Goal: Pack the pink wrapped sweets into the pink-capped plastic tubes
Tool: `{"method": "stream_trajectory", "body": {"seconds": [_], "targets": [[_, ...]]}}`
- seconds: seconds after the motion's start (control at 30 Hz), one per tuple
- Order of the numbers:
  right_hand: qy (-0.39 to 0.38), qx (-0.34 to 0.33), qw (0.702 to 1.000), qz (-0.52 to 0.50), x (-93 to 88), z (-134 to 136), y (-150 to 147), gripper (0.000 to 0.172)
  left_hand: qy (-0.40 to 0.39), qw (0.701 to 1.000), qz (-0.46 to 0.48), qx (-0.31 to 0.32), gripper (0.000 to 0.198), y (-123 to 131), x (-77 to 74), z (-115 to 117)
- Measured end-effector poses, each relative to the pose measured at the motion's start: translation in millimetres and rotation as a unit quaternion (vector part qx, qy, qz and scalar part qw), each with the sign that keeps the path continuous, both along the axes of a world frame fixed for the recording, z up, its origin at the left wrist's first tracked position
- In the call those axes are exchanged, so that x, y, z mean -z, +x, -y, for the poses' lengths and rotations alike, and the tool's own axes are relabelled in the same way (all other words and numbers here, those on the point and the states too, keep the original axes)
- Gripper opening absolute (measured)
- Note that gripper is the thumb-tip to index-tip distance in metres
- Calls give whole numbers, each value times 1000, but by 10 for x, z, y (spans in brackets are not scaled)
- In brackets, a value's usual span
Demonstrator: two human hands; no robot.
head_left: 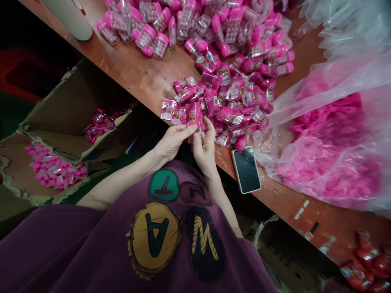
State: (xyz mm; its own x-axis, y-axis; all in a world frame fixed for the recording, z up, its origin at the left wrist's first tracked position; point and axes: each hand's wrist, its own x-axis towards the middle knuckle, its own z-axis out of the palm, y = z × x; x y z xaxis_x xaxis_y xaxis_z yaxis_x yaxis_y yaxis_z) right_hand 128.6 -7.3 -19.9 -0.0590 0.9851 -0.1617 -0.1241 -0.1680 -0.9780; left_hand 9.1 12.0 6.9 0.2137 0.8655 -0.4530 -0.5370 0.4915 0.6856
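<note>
Cardboard boxes [50, 106] gape below the worktop [146, 77], left of the packet heap [236, 106], probably set there so that the pink pieces [59, 167] inside lie within reach. A pale cylinder [70, 18] stands near the rim, beyond and left of the packet heap. Pink-capped jars [146, 37] pile behind it, perhaps set back to give the packets the near side; bare wood gives some room left of both. At the packet heap's near left corner, the left hand [171, 143] and right hand [204, 147] pinch a pink packet [194, 113] by its lower end, which seems to leave its printed face uncovered. The purple shirt [116, 240] is close behind, so there's little space to draw back. A phone [247, 171] lies just nearside of the packet heap, one corner by the edge. On its right, a clear bag [360, 77] crowds it; red packets [360, 262] sit well apart, nearer the viewer.
</note>
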Motion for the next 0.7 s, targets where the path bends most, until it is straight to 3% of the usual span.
{"method": "stream_trajectory", "body": {"seconds": [0.1,0.27,0.5,0.7], "targets": [[-18,-14,1000,-19,-32,-10,11,62,-3,1000,-26,-4,31,-23,-41,-8],[-52,-28,997,-50,-106,8,-9,59,-25,999,7,-21,30,-89,-64,-49],[35,10,998,53,53,-5,-68,62,-5,996,-54,-77,34,53,9,40],[2,-72,997,6,-20,51,6,62,-39,998,-21,-42,37,-1,-40,-26]]}}
